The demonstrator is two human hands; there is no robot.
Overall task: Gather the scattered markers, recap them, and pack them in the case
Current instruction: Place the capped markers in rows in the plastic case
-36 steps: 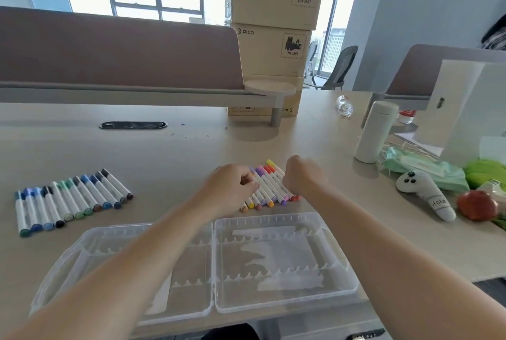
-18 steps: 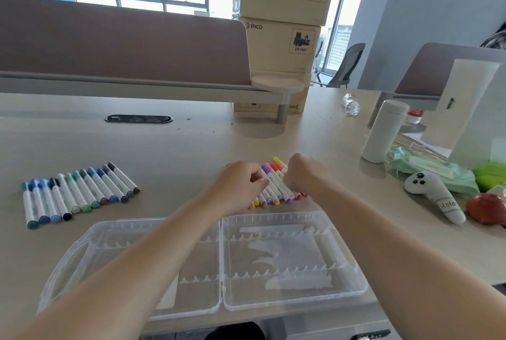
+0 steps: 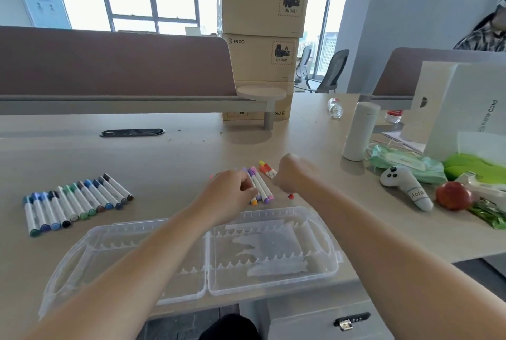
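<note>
A clear plastic marker case (image 3: 325, 233) lies open and flat at the desk's front edge. Behind it sits a small row of warm-coloured markers (image 3: 261, 185), purple, orange, red and yellow. My left hand (image 3: 228, 193) curls its fingers over the left end of that row. My right hand (image 3: 291, 175) is curled over the right end, hiding several markers; a red tip (image 3: 290, 196) shows below it. A second row of capped blue, green and grey markers (image 3: 74, 202) lies at the left, apart from both hands.
To the right stand a white bottle (image 3: 358, 131), a green wipes pack (image 3: 405, 163), a white controller (image 3: 408, 187) and a red apple (image 3: 453, 196). Stacked cardboard boxes (image 3: 262, 38) and a brown divider (image 3: 115, 65) stand behind. A person sits at the far right.
Both hands have stayed on the warm-coloured row, with the right hand now blurred and shifted slightly right. The view has tilted a little; the case and the left row have not moved.
</note>
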